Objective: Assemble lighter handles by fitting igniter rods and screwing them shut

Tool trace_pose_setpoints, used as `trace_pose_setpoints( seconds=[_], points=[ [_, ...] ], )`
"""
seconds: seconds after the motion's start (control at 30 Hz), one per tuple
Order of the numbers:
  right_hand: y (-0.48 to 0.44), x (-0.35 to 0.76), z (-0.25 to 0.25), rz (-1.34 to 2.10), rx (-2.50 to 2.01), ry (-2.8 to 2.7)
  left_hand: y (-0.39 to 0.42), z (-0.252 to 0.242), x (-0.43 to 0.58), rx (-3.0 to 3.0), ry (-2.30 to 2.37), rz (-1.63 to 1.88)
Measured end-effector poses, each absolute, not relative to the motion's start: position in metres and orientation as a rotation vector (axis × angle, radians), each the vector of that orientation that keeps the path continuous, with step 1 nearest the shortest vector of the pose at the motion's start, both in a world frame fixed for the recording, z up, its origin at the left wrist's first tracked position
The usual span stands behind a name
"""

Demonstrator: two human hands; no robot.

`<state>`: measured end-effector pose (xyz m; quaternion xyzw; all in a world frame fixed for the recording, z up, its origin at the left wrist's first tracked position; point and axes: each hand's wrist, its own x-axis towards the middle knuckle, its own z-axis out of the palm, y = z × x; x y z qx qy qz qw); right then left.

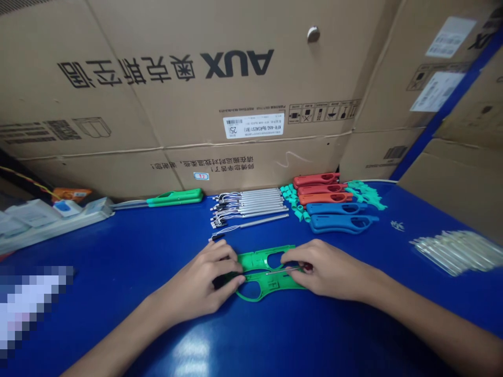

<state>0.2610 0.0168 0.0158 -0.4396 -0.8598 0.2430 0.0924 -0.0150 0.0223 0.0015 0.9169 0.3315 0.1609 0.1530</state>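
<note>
Two green plastic lighter-handle halves lie side by side on the blue table, inner faces up. The farther half (253,260) has its trigger opening to the right, the nearer half (271,283) to the left. My left hand (216,275) is closed on their left ends, fingers curled over the farther half and thumb at the nearer one. In my right hand (322,269) is a small screwdriver (281,270) with a thin metal shaft and a dark red end. Its shaft lies across the gap between the halves. The grip inside my right fingers is partly hidden.
Behind my hands lie several metal lighter tubes with wires (259,204), teal caps (301,212), teal triggers (365,193), and red, orange and blue handles (340,222). Clear-bagged sticks (451,251) lie right. Left are an assembled green lighter (176,197) and power strip (35,230). Cardboard (188,104) walls the back.
</note>
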Motion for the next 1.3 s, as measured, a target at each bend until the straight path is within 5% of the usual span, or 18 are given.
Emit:
trace_pose_setpoints(
  seconds=[1.3],
  points=[
    [0.0153, 0.2558, 0.0092, 0.700, -1.306, -2.516, 0.0165, 0.0062, -0.0129, 2.758, 0.968, 0.333]
  ],
)
